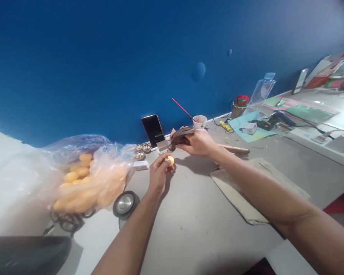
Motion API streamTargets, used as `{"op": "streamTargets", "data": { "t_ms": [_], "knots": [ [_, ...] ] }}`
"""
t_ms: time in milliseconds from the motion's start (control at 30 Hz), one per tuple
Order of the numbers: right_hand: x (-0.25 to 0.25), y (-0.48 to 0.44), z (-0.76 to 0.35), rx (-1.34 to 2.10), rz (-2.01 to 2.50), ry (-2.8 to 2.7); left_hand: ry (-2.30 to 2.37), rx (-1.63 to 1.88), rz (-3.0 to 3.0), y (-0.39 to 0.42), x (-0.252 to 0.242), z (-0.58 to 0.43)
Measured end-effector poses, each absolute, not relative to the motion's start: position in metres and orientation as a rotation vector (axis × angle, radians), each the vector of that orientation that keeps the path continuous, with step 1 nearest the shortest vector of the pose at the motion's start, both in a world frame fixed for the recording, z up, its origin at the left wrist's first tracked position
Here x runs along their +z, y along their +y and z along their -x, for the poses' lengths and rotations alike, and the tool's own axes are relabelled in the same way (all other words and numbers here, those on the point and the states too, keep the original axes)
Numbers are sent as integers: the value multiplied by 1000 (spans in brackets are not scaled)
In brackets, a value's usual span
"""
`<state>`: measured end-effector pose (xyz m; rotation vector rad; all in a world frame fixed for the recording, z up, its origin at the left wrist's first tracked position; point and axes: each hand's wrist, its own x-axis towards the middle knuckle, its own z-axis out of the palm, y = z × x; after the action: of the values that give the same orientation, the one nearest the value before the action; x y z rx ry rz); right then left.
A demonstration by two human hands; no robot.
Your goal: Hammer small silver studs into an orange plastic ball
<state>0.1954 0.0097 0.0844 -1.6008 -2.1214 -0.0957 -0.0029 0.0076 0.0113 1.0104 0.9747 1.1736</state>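
My left hand (pixel 158 172) is closed on a small yellow ball (pixel 171 160), pinching it between thumb and fingers just above the table. To the right and slightly farther away, my right hand (pixel 200 143) is closed round a dark brown object (pixel 182 133). Its exact kind is hard to make out, and the hand covers part of it. The object's rounded end points toward the ball, apart from it. Behind the right hand stands a white paper cup (pixel 200 121) with a red stick (pixel 182 109) leaning in it. A small open box (pixel 162 146) sits just beyond the left hand.
Left lies a clear plastic bag (pixel 97 160) of yellow balls, near a round black-rimmed metal lid (pixel 125 204). A phone (pixel 153 130) leans on the blue wall beside shiny metal balls (pixel 140 154). A folded cloth (pixel 246 206) lies under my right forearm; a wooden handle (pixel 235 149) is behind it.
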Motion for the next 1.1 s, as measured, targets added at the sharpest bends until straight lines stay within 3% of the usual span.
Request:
{"op": "streamTargets", "data": {
  "t_ms": [500, 733, 1100],
  "knots": [
    [87, -1, -184, -26, 1494, -2245, 1011, 1207, -1205, 10, 4, 1],
    [84, 0, -188, -222, 1373, -2217, 1007, 1168, -1200, 12, 2, 3],
    [90, -3, -187, -142, 1466, -2254, 1075, 1148, -1285, 10, 3, 2]
  ]
}}
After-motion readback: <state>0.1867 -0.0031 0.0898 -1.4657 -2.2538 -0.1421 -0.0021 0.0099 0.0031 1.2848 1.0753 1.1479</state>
